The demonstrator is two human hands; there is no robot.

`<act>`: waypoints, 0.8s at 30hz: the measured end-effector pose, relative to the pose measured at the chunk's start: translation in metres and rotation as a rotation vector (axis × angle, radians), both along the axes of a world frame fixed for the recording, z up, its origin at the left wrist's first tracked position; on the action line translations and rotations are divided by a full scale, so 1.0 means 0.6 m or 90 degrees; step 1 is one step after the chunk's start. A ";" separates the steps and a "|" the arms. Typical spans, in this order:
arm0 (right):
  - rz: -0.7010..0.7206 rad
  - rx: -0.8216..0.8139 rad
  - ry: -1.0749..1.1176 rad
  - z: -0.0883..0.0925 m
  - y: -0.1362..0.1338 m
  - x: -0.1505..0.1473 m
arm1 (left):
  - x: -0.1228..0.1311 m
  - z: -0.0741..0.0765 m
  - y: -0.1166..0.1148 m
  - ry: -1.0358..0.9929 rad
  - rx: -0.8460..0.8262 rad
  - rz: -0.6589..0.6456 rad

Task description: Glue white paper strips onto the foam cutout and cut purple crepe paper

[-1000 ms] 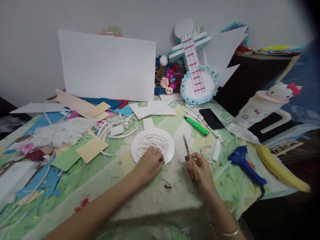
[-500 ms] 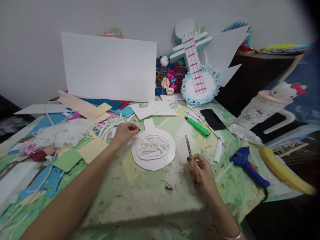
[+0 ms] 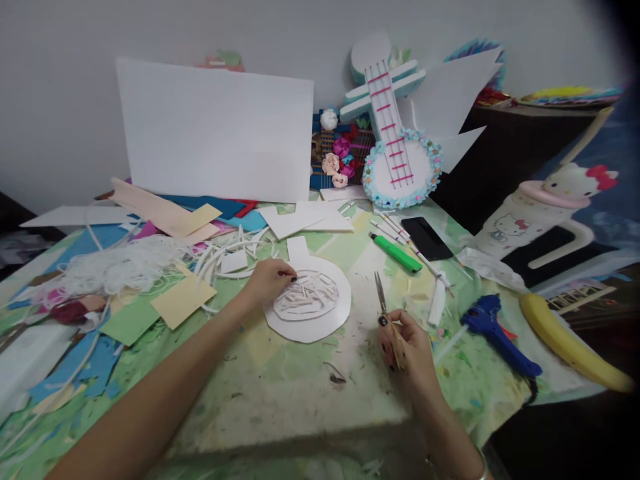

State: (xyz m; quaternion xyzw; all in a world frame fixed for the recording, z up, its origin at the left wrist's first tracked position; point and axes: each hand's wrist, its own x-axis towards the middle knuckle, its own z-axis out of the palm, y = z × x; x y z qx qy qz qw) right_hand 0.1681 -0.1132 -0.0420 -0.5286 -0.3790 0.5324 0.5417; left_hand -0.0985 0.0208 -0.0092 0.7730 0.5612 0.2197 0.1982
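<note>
In the middle of the table lies a rounded white board [image 3: 300,331] with a short tab at its back edge. An oval rim of thin strips on it surrounds a heap of small whitish strips [image 3: 314,291]. At the left edge of that heap is my left hand [image 3: 270,281], thumb and fingers pinched together; whatever is between them is too small to make out. My right hand [image 3: 410,347] grips the gold handles of a pair of scissors [image 3: 381,293], its blades pointing away from me and nearly closed, right of the board.
White cord [image 3: 135,263] and coloured paper [image 3: 185,297] crowd the left side. A green cutter [image 3: 395,252], a phone [image 3: 426,238], a blue glue gun [image 3: 500,333] and a tumbler [image 3: 525,213] are on the right. A large white sheet [image 3: 215,130] and a paper-decorated toy instrument [image 3: 393,133] stand behind.
My left hand has moved right and slightly toward me, from beside the board to the strips on it. My right hand with the scissors has hardly moved.
</note>
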 end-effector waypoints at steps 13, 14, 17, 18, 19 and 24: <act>-0.002 -0.009 -0.029 0.003 0.001 0.000 | -0.091 0.039 -0.013 0.069 0.117 0.187; 0.000 -0.011 -0.028 0.003 0.000 0.000 | -0.114 0.037 -0.011 0.133 0.149 0.221; 0.009 -0.011 -0.032 0.006 -0.001 0.000 | -0.185 0.023 -0.006 0.340 0.146 0.351; 0.012 -0.010 -0.037 0.008 -0.001 0.000 | -0.205 0.017 -0.006 0.366 0.112 0.379; 0.013 -0.009 -0.040 0.009 0.000 -0.001 | -0.222 0.012 -0.007 0.368 0.075 0.393; -0.002 -0.027 -0.035 0.012 0.001 -0.004 | -0.251 0.010 -0.015 0.240 0.022 0.394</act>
